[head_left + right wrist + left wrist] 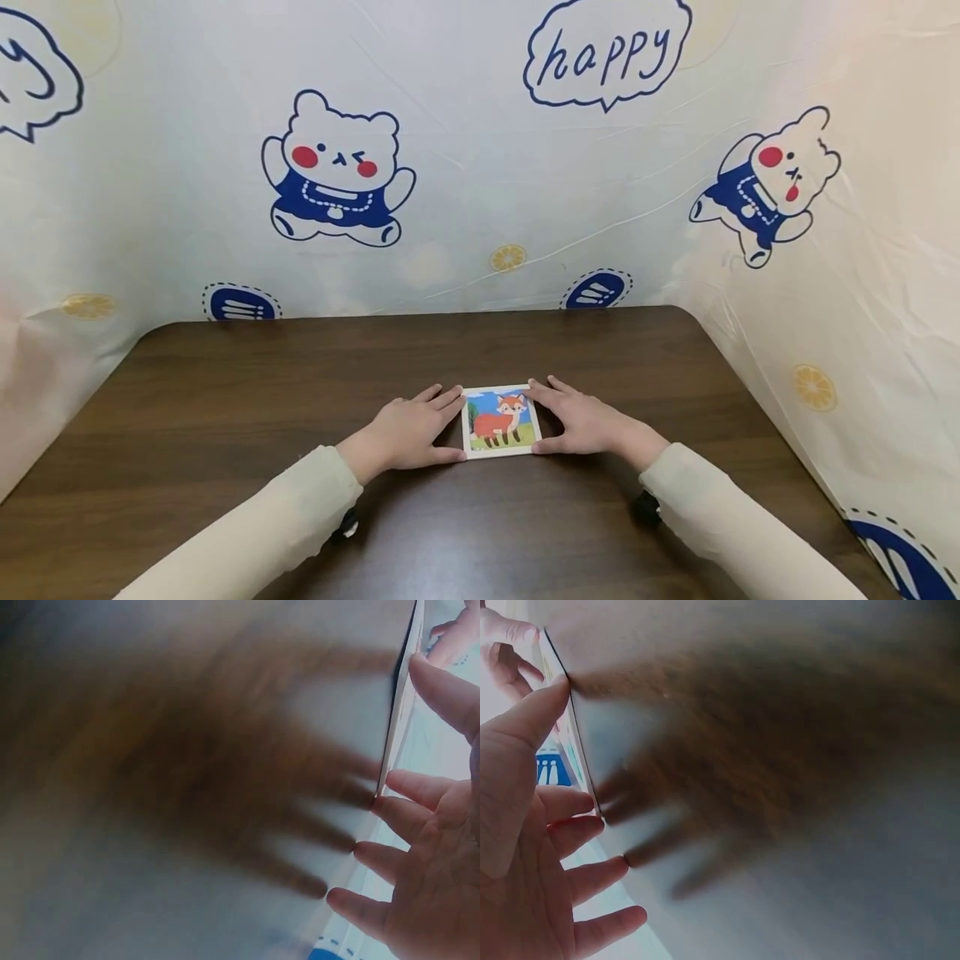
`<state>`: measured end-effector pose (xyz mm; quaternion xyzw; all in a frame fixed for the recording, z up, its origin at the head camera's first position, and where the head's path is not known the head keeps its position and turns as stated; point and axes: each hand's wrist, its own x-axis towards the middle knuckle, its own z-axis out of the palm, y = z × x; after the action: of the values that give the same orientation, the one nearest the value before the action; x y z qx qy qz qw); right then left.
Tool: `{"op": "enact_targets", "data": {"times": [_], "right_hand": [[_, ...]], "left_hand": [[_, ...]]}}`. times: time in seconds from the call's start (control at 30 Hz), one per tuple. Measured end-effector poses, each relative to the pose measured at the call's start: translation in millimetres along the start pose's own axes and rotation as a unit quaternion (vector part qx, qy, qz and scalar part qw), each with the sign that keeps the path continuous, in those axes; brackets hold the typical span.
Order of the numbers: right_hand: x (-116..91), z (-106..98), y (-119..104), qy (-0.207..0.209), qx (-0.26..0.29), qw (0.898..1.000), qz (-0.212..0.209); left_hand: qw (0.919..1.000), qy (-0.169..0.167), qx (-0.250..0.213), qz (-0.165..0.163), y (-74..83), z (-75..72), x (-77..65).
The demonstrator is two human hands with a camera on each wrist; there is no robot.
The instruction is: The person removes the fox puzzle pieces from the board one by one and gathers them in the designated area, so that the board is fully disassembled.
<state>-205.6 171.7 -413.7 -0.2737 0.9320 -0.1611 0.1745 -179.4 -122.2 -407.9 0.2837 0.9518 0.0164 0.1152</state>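
Currently, fox picture flat on table, between left hand and right hand; fingers extended, some tips touching side edges. Pressure unclear in wrist views. Possible fault: picture skewing, cause uneven push.

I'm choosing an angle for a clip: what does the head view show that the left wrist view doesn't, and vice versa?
Only the head view shows the orange fox on the square, white-bordered card, the winking white bear in blue and the long pale sleeves.

Only the left wrist view shows the palm side of the bare left hand and dark, blurred finger shapes on the flat, brown, wood-grain table.

Both show that hand, the bare right hand, the card, the table and the pale, blue-printed backdrop.
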Motion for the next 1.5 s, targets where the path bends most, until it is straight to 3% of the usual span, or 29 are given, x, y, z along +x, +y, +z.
{"op": "enact_targets", "data": {"times": [0.57,0.9,1.5], "right_hand": [[0.7,11.7,-27.8,-0.018,-0.009,0.999,-0.035],[-2.2,18.9,-42.8,-0.028,-0.029,0.998,-0.058],[-5.8,6.8,-50.1,-0.049,0.032,0.996,-0.062]], "left_hand": [[0.9997,0.013,-0.016,-0.010,-8.0,9.2,-37.2],[0.9993,-0.002,-0.030,-0.020,-10.7,10.0,-58.1],[0.9992,0.002,-0.031,-0.024,-8.1,5.2,-65.4]]}}
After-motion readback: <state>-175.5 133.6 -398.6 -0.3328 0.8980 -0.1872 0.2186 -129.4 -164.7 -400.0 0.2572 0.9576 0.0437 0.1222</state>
